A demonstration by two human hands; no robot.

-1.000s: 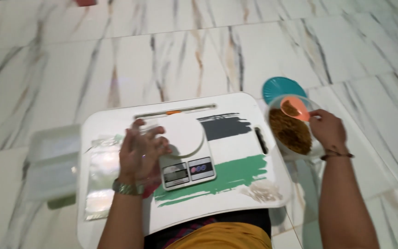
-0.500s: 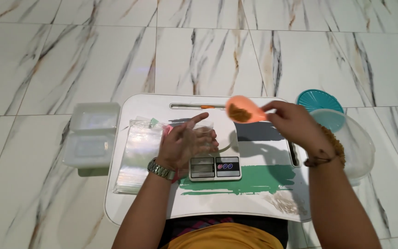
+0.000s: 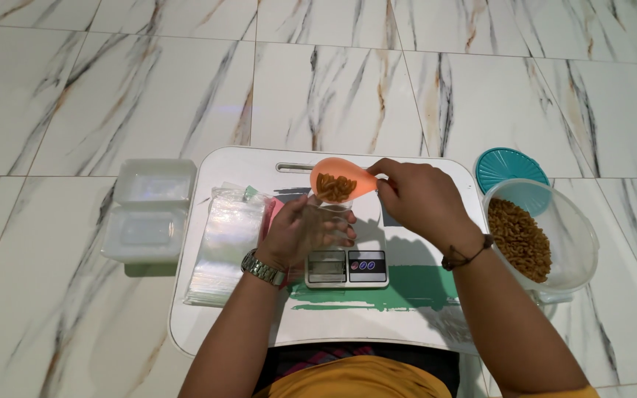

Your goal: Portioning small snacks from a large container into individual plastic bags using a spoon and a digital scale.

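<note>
My right hand (image 3: 422,199) holds an orange scoop (image 3: 342,181) filled with brown pasta pieces, raised over the digital kitchen scale (image 3: 348,267). My left hand (image 3: 305,230), with a watch on the wrist, grips a small clear plastic bag or cup (image 3: 333,215) standing on the scale, directly below the scoop. The scale rests on a white lap table (image 3: 230,332) with a green and black design. At the right a clear bowl (image 3: 576,228) holds more brown pasta.
A teal lid (image 3: 506,166) lies behind the bowl. A stack of clear plastic bags (image 3: 223,247) lies on the table's left side. Two clear lidded boxes (image 3: 149,214) sit on the marble floor to the left.
My right hand carried the loaded scoop from the bowl leftward to above the scale. My left hand stays on the clear container on the scale.
</note>
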